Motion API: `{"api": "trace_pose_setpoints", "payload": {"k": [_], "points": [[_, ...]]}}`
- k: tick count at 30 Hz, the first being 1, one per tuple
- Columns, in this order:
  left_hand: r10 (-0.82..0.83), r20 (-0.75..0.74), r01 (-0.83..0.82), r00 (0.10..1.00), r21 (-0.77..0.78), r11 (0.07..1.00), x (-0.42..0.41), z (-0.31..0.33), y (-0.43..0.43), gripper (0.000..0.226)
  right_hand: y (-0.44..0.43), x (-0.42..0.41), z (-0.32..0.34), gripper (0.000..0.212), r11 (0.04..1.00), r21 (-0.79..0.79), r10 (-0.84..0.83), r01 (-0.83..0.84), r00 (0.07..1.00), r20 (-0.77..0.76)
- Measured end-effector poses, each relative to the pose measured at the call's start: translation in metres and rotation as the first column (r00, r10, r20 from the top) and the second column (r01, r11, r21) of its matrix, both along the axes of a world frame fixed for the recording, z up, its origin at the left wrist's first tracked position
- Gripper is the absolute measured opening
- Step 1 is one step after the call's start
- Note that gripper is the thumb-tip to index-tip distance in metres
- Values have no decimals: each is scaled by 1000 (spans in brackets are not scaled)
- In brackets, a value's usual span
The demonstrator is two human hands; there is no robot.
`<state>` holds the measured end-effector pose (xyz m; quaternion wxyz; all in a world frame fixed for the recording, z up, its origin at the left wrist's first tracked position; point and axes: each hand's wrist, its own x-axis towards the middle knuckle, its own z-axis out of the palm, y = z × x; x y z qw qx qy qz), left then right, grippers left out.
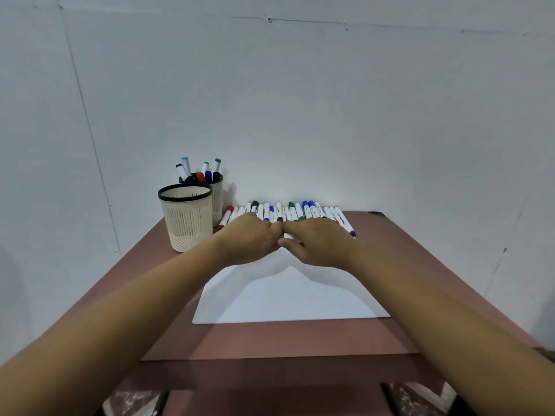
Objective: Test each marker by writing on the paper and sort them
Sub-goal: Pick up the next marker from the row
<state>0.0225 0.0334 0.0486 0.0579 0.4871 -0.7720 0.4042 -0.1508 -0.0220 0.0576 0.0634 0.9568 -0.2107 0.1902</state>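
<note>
One reddish-brown worktop (420, 265) fills the lower half of the frame. A white sheet of paper (288, 298) lies flat at its centre, unmarked where it shows.

Two ribbed cups stand at centre left. The front cup (186, 220) shows no contents. The rear cup (217, 202), just behind it, holds several markers upright.

The left hand (249, 241) and the right hand (318, 244) meet at frame centre, above the far edge of the paper. Both are knuckles-up with fingers curled, fingertips touching each other. A sliver of white barrel shows between the right thumb and forefinger. Whether either hand has hold of a marker cannot be told.

The row of markers (300, 211) lies side by side just beyond the hands, near the wall. Each long axis runs roughly from the wall toward the camera. A black-capped marker (280, 219) sits directly above the meeting fingertips, equally near both hands.

Judgement: the next move is a straight pull toward the camera, along the barrel axis, onto the paper.
</note>
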Motion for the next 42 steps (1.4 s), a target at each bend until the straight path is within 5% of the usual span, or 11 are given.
{"api": "trace_pose_setpoints", "payload": {"k": [12,15,18,22,27,33,37,42], "points": [[37,-12,-37,999,13,999,8,3,9,33,2,6,0,32,997,-81,21,-18,999,27],[65,-56,-57,996,134,989,4,8,9,35,-1,7,2,33,997,-66,36,-35,999,17],[325,-107,-268,940,362,893,-2,17,9,31,-2,7,1,27,992,-79,98,-96,995,23],[370,-68,-335,927,295,895,-10,21,12,32,-1,6,-2,25,982,-160,108,-98,992,59],[391,-39,-337,920,434,835,-17,20,13,27,3,6,-9,25,964,-222,171,-147,981,92],[367,-78,-311,927,385,869,-16,13,15,18,1,10,-10,32,965,-223,176,-141,974,145],[400,-51,-363,915,328,872,-17,13,14,24,1,10,-4,32,991,-112,76,-72,997,25],[252,-57,-243,966,129,961,-10,14,16,10,4,11,2,32,1000,-16,22,-22,1000,-12]]}}
